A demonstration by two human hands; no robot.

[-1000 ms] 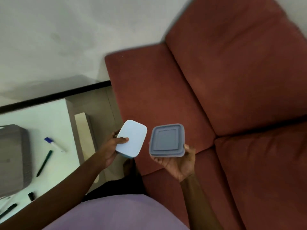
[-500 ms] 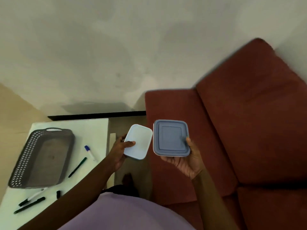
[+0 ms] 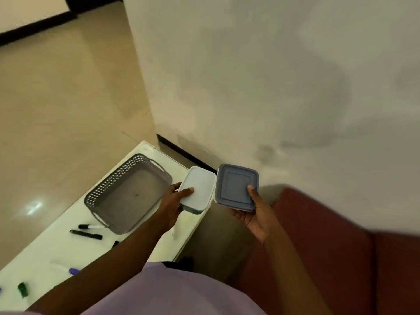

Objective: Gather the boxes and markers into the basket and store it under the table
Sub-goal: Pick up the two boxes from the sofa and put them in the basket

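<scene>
My left hand grips a small box with a pale blue lid, held over the right edge of the white table. My right hand holds a square box with a grey-blue lid beside it, the two boxes nearly touching. An empty grey perforated basket sits on the table just left of the pale box. Several markers lie on the table: a black-capped white one, a dark one, a purple-capped one and a green cap.
A red sofa fills the lower right, with a gap of floor between it and the table. A white wall with a dark baseboard rises behind the table. Beige tiled floor spreads to the left.
The view has swung left from the sofa toward the table. Both hands have carried their boxes along, so the pale box is now beside the basket.
</scene>
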